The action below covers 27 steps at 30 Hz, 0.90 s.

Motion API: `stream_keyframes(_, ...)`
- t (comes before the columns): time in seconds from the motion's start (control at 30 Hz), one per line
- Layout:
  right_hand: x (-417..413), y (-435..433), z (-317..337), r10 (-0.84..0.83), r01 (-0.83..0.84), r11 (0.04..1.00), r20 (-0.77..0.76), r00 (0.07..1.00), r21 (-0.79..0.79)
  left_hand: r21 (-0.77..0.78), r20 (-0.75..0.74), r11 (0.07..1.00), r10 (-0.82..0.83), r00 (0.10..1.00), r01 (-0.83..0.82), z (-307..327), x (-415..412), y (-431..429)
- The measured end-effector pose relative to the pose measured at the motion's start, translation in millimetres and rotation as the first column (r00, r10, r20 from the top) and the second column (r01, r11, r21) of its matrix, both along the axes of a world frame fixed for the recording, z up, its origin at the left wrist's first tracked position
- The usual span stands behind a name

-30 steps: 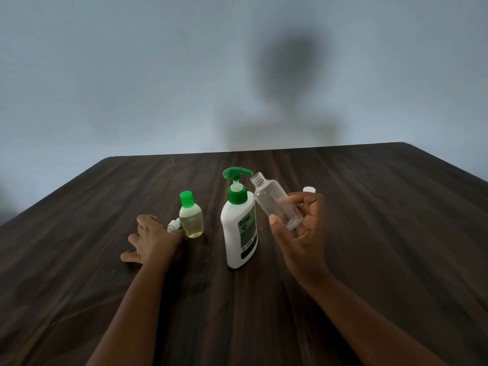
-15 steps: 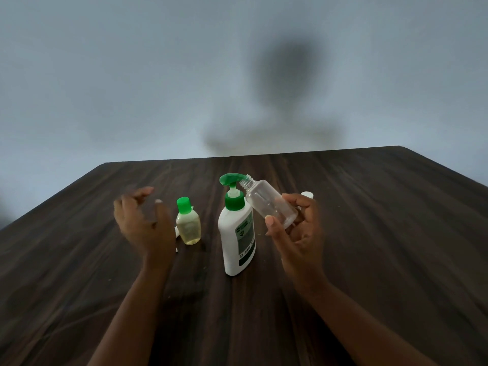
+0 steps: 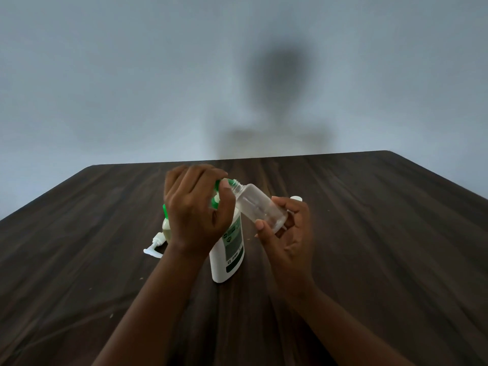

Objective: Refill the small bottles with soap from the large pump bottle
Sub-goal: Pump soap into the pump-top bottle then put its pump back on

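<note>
Head view: three bottles show in the middle of the frame. One large white pump bottle (image 3: 229,249) stands upright on the dark wood tabletop (image 3: 369,233); its green-and-white label carries print too small and blurred to read. One small clear bottle (image 3: 257,207), uncapped and looking empty, is tilted with its open neck up against the green pump head at centre. One small green-capped bottle (image 3: 166,228) of pale yellowish liquid stands left of centre, mostly hidden behind the left wrist.

Two hands are in frame. The left hand (image 3: 196,210) lies over the pump head, its grip curled down around it. The right hand (image 3: 287,233) has its grip clamped on the base of the clear bottle, thumb in front, fingers behind.

One white pump nozzle (image 3: 154,247) lies loose on the tabletop at lower left of the bottles. One small white cap (image 3: 296,198) sits behind the right hand.
</note>
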State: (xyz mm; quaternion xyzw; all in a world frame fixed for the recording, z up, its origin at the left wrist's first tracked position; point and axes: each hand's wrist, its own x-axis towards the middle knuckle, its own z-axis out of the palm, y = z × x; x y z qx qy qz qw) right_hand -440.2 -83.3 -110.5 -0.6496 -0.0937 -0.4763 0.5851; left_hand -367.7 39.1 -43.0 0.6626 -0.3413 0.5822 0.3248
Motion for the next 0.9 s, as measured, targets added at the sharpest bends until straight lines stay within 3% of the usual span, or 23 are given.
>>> stream_keyframes(0.43,-6,3,1,0.065,-0.065,0.996,-0.003,0.998,0.058,-0.149,-0.098,0.981,-0.138,0.986,0.123,-18,1,0)
stream_keyframes(0.6,-7,2,3,0.062,-0.071,0.989,0.070,0.996,0.130,-0.149,-0.139,0.978,-0.164,0.977,0.143,-24,-2,-2)
stream_keyframes(0.9,-5,2,1,0.049,-0.058,0.994,0.096,0.994,0.093,-0.141,-0.126,0.981,-0.151,0.980,0.133,-35,-6,-6)
